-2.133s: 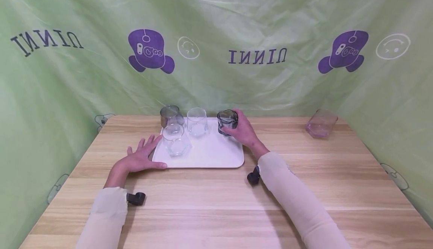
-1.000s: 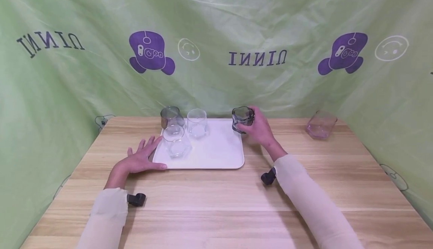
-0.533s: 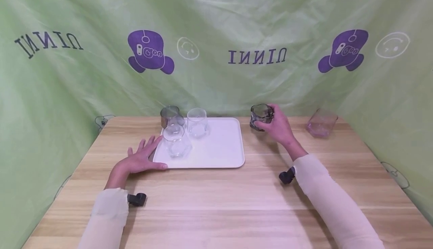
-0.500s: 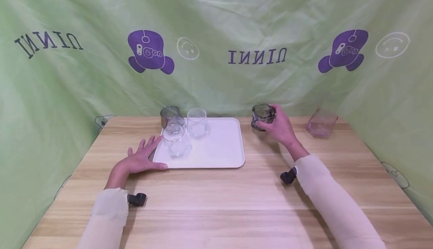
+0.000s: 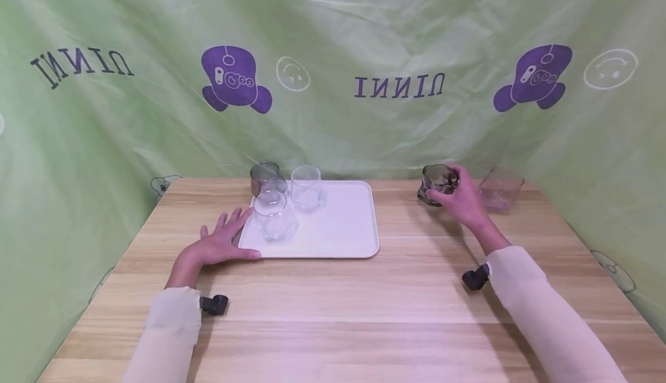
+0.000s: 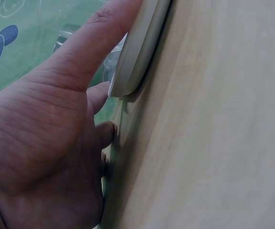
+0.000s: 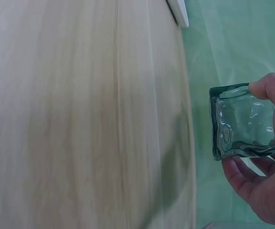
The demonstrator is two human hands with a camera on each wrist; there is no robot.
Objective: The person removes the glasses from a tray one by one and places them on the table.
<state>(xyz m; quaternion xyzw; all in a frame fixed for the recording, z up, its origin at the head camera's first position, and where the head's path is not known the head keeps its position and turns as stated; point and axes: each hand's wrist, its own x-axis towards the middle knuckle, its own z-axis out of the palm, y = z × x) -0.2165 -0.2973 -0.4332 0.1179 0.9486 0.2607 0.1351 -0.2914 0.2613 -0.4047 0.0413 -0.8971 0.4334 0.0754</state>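
Note:
My right hand (image 5: pixel 468 202) grips a dark grey wavy-sided drinking glass (image 5: pixel 437 181) at the back right of the table. In the right wrist view, thumb and fingers clasp opposite sides of this glass (image 7: pixel 242 124), and a shadow falls on the wood beside it. My left hand (image 5: pixel 221 247) lies spread at the near left corner of a white tray (image 5: pixel 343 227). Its thumb touches the tray rim (image 6: pixel 140 52) in the left wrist view. On the tray's left half stand two clear glasses, one near (image 5: pixel 276 227) and one farther back (image 5: pixel 307 189), beside a smoky grey glass (image 5: pixel 264 177).
A pinkish glass (image 5: pixel 502 189) stands at the far right, partly behind my right hand. The wooden table (image 5: pixel 333 313) ends at a green printed curtain (image 5: pixel 333 128) along the back and sides. A small black device (image 5: pixel 476 277) sits on each wrist.
My right hand has carried the dark grey glass off the tray and rightward toward the pinkish glass. The left hand has stayed at the tray corner.

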